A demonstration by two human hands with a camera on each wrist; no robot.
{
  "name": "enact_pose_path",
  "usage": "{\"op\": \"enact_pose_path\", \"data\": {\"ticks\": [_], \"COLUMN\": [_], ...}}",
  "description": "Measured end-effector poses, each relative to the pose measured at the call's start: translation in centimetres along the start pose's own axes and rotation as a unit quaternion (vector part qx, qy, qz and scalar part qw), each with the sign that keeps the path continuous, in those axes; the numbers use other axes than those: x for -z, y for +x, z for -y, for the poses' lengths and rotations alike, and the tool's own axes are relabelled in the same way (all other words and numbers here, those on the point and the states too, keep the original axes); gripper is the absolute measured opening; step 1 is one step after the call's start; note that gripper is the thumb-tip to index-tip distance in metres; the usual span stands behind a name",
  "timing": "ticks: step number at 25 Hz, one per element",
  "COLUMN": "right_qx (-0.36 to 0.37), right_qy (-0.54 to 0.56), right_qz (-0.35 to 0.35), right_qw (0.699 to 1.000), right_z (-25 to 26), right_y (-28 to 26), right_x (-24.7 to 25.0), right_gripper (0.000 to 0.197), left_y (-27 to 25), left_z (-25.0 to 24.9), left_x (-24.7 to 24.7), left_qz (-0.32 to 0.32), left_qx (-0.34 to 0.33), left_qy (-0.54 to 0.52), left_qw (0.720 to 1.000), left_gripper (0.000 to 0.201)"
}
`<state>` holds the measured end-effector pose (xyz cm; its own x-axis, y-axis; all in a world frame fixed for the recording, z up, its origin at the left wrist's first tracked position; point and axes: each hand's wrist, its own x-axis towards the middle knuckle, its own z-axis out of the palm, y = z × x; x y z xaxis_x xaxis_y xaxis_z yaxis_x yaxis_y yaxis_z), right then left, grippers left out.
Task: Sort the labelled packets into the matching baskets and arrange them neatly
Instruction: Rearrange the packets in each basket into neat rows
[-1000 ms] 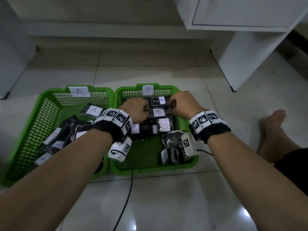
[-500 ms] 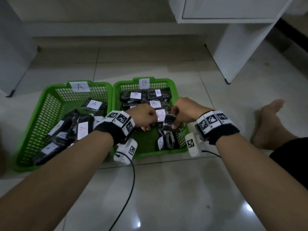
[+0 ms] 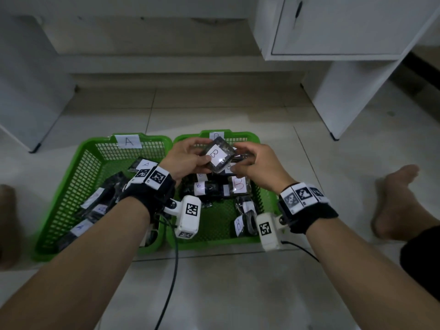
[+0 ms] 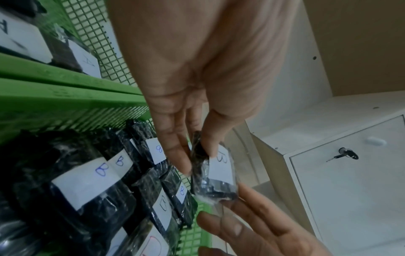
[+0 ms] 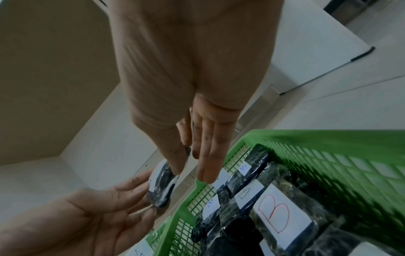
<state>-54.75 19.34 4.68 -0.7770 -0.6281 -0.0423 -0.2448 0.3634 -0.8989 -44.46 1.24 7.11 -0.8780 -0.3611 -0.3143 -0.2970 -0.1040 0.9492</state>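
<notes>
A black packet labelled B [image 3: 217,155] is held in the air over the far end of the B basket [image 3: 247,136]. The left hand [image 3: 183,158] pinches its 9 o'clock edge, the right hand [image 3: 258,164] its 3 o'clock edge, each grip narrow on it. More B packets [image 3: 238,185] lie below; the A basket [image 3: 78,177] sits at 9 o'clock.

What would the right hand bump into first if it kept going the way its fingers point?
Probably the B packet itself: the right hand already pinches it. Past that, the left hand, though depth is unclear.
</notes>
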Motion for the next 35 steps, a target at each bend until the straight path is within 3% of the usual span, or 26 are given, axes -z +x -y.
{"op": "enact_pose_path", "data": {"ticks": [4, 8, 10, 11, 13, 14, 16, 18, 22, 25, 30, 35], "right_qx": [-0.016, -0.057, -0.081, -0.096, -0.124, -0.138, -0.165, -0.174, -0.138, -0.112, -0.084, -0.088], "right_qy": [0.018, 0.136, 0.196, 0.196, 0.122, 0.080, 0.023, -0.021, -0.103, -0.134, -0.232, -0.215], "right_qz": [0.016, 0.021, 0.004, -0.011, -0.038, -0.050, -0.068, -0.070, -0.050, -0.049, 0.012, 0.007], "right_qw": [1.000, 0.989, 0.977, 0.976, 0.984, 0.986, 0.984, 0.982, 0.984, 0.983, 0.969, 0.973], "right_z": [0.4, 1.0, 1.3, 1.5, 1.7, 1.8, 1.6, 1.2, 0.8, 0.6, -0.1, 1.3], "right_y": [0.4, 0.4, 0.9, 1.3, 2.5, 3.0, 3.9, 4.6, 5.7, 6.5, 7.1, 5.8], "right_x": [-0.6, -1.5, -1.8, -1.9, -2.0, -2.2, -3.0, -4.5, -8.1, -9.8, -10.8, -5.5], "right_gripper": [0.060, 0.056, 0.056, 0.058, 0.060, 0.057, 0.042, 0.027, 0.006, 0.008, 0.018, 0.010], "left_y": [0.4, 0.9, 1.0, 1.1, 1.2, 1.3, 1.4, 1.7, 2.3, 2.6, 2.9, 3.7], "left_z": [0.3, 0.4, 0.0, -0.2, 0.0, 0.4, 1.7, 3.2, 4.7, 4.9, 5.1, 5.8], "left_x": [0.3, 0.6, 1.3, 2.0, 3.6, 4.3, 5.0, 4.9, 4.4, 4.1, 3.6, 3.2], "left_qz": [-0.035, -0.021, -0.017, -0.028, -0.051, -0.043, 0.011, 0.054, 0.057, 0.049, 0.053, 0.051], "left_qx": [-0.033, -0.020, -0.035, -0.056, -0.070, -0.048, 0.023, 0.056, 0.038, 0.040, 0.056, 0.081], "left_qy": [0.022, 0.012, 0.100, 0.214, 0.443, 0.509, 0.562, 0.570, 0.595, 0.588, 0.658, 0.682], "left_qw": [0.999, 0.999, 0.994, 0.975, 0.892, 0.858, 0.826, 0.818, 0.801, 0.806, 0.749, 0.725], "left_gripper": [0.049, 0.045, 0.044, 0.045, 0.057, 0.068, 0.096, 0.113, 0.111, 0.107, 0.083, 0.081]}}
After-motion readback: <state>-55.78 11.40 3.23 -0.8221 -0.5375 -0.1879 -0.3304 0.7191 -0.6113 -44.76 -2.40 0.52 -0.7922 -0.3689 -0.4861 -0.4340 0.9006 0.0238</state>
